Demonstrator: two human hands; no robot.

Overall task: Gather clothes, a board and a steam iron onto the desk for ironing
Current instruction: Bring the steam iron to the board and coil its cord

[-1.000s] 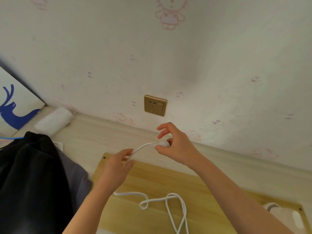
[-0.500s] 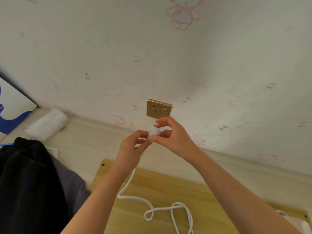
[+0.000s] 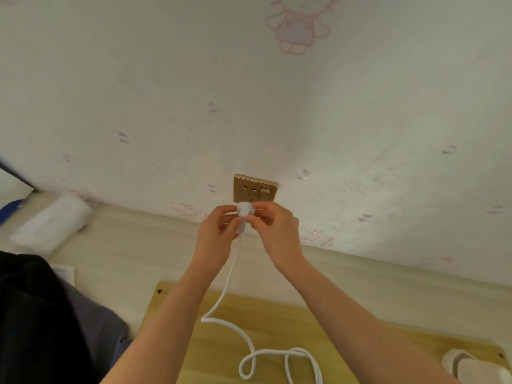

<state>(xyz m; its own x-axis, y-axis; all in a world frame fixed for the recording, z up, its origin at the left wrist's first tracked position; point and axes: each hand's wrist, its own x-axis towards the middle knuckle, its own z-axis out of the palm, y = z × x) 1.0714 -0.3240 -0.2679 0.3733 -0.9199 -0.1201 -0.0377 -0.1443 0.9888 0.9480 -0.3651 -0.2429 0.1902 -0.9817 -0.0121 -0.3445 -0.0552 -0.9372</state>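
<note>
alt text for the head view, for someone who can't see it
The left hand and right hand hold a white plug just below a gold wall socket. Its cord trails down onto a wooden board on the desk, with dark clothes at left.

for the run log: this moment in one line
left hand, right hand: pinch plug | plug: at wall socket, not in | cord: trails onto board

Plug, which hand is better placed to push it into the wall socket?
Probably the right hand: it pinches the head of the plug just below the socket, while the left hand holds lower, where the cord begins.
</note>
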